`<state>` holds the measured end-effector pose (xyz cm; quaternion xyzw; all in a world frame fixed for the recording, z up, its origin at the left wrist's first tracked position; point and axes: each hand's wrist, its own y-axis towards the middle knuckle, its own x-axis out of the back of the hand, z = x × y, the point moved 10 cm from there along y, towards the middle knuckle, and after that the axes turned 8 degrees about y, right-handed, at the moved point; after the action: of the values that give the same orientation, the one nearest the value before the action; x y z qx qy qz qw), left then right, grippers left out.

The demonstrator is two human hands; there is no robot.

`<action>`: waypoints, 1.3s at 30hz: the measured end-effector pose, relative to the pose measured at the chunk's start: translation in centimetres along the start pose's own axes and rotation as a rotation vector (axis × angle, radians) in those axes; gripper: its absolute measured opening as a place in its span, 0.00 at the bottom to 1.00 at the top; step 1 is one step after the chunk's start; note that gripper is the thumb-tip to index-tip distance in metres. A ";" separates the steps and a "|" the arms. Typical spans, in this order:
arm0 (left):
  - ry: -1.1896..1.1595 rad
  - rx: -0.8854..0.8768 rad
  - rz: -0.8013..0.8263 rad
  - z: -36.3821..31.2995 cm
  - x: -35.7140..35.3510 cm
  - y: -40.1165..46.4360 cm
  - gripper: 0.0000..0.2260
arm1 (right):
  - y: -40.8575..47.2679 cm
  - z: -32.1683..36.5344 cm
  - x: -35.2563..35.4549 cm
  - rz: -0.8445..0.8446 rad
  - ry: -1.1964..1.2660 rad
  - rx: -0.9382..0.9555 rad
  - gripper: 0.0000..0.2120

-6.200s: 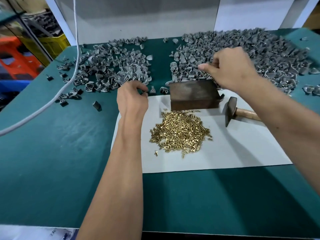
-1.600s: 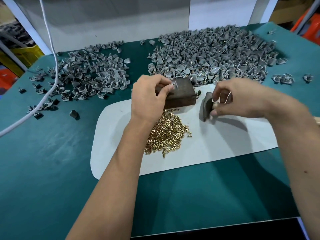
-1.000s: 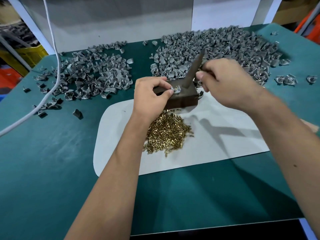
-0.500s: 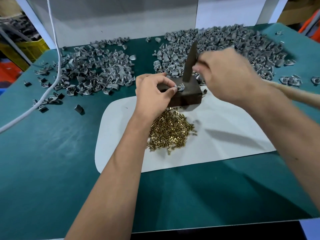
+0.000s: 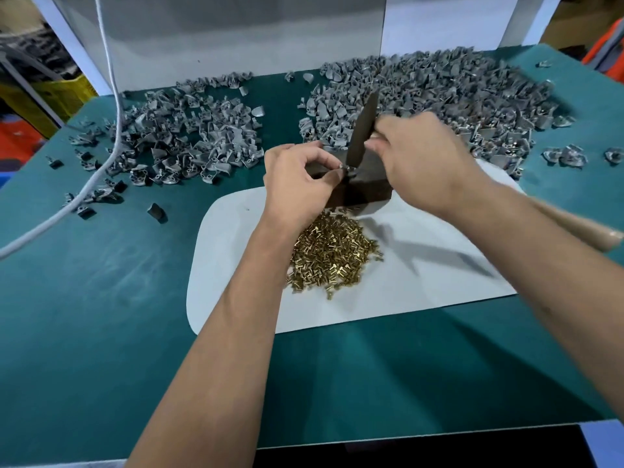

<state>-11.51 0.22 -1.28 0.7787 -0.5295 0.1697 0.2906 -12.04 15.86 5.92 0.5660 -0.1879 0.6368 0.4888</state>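
Head view: the left hand (image 5: 300, 184) is pinching a small grey metal clip (image 5: 349, 168) atop a dark rectangular steel block (image 5: 371, 185). The right hand (image 5: 422, 163) is gripping a dark-headed hammer (image 5: 363, 130) above it. Judging by the heaped grey clips (image 5: 439, 92) and the brass rivet pile (image 5: 332, 255) on the green counter (image 5: 101, 298), much work is waiting.

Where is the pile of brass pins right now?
Head view, centre: the brass pins lie heaped on the white mat, in front of the dark block, right of the left forearm.
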 end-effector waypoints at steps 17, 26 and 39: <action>0.019 0.015 0.002 0.4 -0.1 0.2 0.04 | 0.1 0.4 1.0 -0.081 0.021 0.021 0.13; 0.011 0.019 0.012 0.7 -0.3 0.2 0.05 | 0.3 0.5 1.1 -0.095 0.005 0.033 0.13; 0.010 0.044 0.018 -0.8 0.2 -0.9 0.08 | -2.4 -7.8 1.9 0.021 0.034 -0.239 0.07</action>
<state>-10.55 0.87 -0.78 0.7794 -0.5311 0.1878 0.2743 -14.02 23.89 4.66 0.4909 -0.2600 0.6244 0.5491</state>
